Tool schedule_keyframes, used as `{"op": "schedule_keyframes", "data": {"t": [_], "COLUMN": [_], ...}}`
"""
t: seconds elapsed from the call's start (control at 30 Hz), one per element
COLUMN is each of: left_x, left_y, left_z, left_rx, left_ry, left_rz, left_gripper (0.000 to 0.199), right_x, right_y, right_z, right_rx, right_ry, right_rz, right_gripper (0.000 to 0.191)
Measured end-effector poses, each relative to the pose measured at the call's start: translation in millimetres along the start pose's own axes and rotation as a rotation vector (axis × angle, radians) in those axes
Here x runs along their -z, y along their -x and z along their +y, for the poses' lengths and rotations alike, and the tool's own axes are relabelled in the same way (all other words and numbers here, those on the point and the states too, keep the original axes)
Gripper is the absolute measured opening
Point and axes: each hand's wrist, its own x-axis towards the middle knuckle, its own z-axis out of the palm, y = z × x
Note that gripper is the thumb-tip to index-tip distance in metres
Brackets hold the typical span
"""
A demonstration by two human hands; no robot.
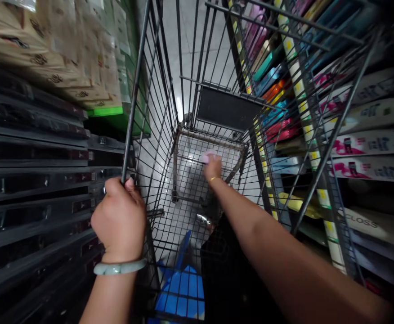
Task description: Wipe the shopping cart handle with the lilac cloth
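My left hand [121, 218], with a pale green bangle [119, 268] at its wrist, is wrapped round the side rail of a black wire shopping cart [136, 83]. Deep inside the basket, my right hand [213, 168] is closed on a small pink object [208, 157]; its kind cannot be made out. It is held over the mesh bottom, and whether it touches the wires is unclear. A thin gold bracelet [213, 178] circles the right wrist. A dark grey panel [229, 108] is fixed at the cart's far end.
Dark boxed goods [35, 180] and beige packs [48, 58] are stacked close along the left. Shelves of colourful packages [369, 141] with a yellow-white label strip [313, 153] run on the right. Something blue [183, 292] shows through the near wires. Grey floor tiles [188, 40] lie ahead.
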Motion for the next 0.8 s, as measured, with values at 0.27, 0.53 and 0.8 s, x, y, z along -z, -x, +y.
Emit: {"op": "schedule_keyframes", "data": {"t": [0.27,0.53,0.8], "left_x": [5.5,6.2,2.4], "left_y": [-2.1,2.4,3.6], "left_z": [3.2,6.7,-0.4], "left_rx": [-0.031,-0.043,-0.080], "left_ry": [-0.040,0.075,0.144], "left_rz": [-0.008,0.014,0.002], "left_gripper": [0.037,0.038,0.041], "right_x": [-10.7,-7.4,-50.4], "right_y": [41.0,70.9,119.2], "right_z": [-18.7,-12.0,-64.0], "right_rx": [0.095,-0.039,0.119], "right_ry": [-0.021,0.005,-0.029], "right_rz": [-0.152,-0.151,-0.241], "right_gripper": [0.036,0.052,0.042]}}
